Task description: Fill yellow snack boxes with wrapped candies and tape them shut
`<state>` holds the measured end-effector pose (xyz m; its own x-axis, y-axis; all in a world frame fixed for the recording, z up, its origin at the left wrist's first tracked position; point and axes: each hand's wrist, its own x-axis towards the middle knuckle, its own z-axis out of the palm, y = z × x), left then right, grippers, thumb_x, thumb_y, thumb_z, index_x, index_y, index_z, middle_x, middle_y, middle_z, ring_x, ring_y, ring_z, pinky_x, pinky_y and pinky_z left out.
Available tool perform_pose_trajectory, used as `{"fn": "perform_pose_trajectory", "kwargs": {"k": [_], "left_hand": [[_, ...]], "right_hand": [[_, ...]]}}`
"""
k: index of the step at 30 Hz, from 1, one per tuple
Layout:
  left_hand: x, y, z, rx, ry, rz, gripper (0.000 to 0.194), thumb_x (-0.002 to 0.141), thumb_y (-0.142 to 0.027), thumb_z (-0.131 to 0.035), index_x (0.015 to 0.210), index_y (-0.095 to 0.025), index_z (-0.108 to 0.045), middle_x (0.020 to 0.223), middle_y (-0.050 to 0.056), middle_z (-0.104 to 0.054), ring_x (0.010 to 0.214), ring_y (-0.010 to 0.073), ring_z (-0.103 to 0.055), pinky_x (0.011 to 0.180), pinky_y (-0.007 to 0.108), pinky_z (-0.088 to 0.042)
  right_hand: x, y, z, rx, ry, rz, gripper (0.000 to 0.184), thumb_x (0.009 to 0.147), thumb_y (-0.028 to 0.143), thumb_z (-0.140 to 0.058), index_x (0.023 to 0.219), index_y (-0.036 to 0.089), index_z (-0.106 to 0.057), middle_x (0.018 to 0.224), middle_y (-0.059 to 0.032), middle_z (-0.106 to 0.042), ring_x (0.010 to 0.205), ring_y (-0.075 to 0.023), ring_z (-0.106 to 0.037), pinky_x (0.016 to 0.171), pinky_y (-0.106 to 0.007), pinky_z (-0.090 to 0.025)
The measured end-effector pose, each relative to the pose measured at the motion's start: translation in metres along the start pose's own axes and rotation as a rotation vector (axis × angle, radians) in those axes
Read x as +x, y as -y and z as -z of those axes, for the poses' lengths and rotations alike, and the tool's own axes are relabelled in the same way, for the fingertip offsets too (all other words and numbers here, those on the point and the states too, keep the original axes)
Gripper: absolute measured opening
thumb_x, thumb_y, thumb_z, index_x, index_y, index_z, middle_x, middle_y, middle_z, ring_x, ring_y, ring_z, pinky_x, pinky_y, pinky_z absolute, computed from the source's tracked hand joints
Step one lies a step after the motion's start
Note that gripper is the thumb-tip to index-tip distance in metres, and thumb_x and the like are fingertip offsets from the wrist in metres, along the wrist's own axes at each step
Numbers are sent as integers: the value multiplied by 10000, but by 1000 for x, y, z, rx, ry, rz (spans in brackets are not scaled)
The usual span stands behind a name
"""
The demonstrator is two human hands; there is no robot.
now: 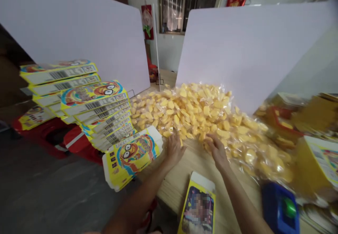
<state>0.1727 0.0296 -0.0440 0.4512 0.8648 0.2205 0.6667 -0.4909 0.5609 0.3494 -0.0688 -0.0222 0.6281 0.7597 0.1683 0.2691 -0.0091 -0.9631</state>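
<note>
A wide heap of yellow, rounded pieces in clear plastic wrappers [195,107] covers the back of the wooden table. My left hand [174,149] is at the heap's front edge, with its slightly blurred fingers apart and touching the nearest pieces. To the right, my right hand [218,151] has its thumb and fingers curled round a wrapped yellow piece [207,143] at the same edge. Between my forearms lies a yellow printed carton [198,206], its pale end flap pointing toward the heap. The far fingertips of both hands are partly lost among the wrappers.
Stacked flat yellow cartons [105,111] stand at the left, the front ones [134,153] leaning over the table edge. On the right are a blue device with a green knob [281,209], a yellow box [314,167] and a red bin [280,121]. White panels [232,51] rise behind.
</note>
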Motion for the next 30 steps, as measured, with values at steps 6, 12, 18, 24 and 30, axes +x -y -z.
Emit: {"fn": "perform_pose_trajectory", "kwargs": {"k": [6, 12, 18, 24, 30], "left_hand": [[-6, -10, -2, -507, 131, 87, 326, 601, -71, -588, 910, -171, -574, 959, 81, -613, 1003, 264, -556, 906, 402, -420], [-34, -43, -4, -1269, 438, 276, 278, 696, -248, -596, 965, -180, -591, 938, 65, -645, 859, 202, -620, 731, 303, -482], [-53, -76, -15, -991, 238, 105, 301, 871, -457, -512, 888, -175, -615, 869, 55, -653, 847, 190, -601, 740, 287, -447], [-48, -84, -19, -1002, 184, 109, 333, 884, -452, -477, 751, -171, -598, 676, 2, -584, 658, 139, -541, 618, 239, -404], [-32, -56, -27, -1026, 249, 125, 282, 804, -401, -598, 771, -134, -683, 672, 5, -612, 639, 124, -537, 595, 223, -394]], "right_hand": [[-47, -21, -11, 355, -21, -256, 365, 686, 516, -721, 670, 175, -593, 526, 13, -547, 438, -137, -487, 421, -258, -398], [-52, -5, -31, 391, -34, -166, 357, 792, 532, -606, 719, 183, -600, 557, 14, -574, 471, -141, -511, 466, -260, -427], [-62, 7, -37, 62, -271, -53, 330, 863, 478, -501, 848, 173, -625, 777, -37, -647, 736, -187, -585, 693, -303, -457], [-64, 11, -21, 124, -287, -60, 281, 844, 432, -507, 843, 175, -622, 755, -9, -622, 707, -168, -561, 682, -286, -441], [-70, -21, 21, 217, -373, -154, 267, 747, 400, -626, 806, 157, -718, 853, -47, -683, 713, -162, -558, 636, -272, -427]]}}
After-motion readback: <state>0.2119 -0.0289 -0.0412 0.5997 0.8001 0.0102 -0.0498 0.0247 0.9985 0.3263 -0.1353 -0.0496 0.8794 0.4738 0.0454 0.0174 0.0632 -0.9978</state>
